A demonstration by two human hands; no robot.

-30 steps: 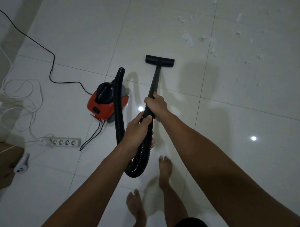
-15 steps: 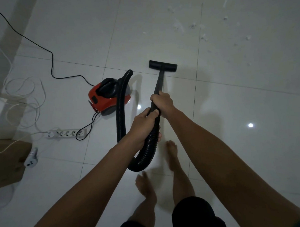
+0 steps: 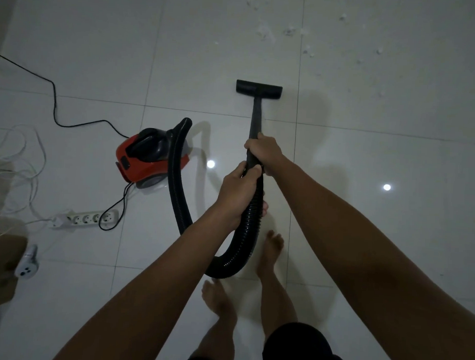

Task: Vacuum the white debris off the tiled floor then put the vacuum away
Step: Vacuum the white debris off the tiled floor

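— Since the prior frame, nozzle advanced slightly toward white debris on floor.
— Grips?
— Right hand clasps wand; left hand clasps hose. Vacuum left.

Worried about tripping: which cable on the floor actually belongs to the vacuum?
The black cable, which runs from the top left to the red vacuum. The white cables lie coiled at the left by the power strip.

Vacuum body: I see it red and black, left of centre.
Hose: black, ribbed, looping low.
Nozzle: flat on the tiled floor.
Debris: white flecks, upper right.
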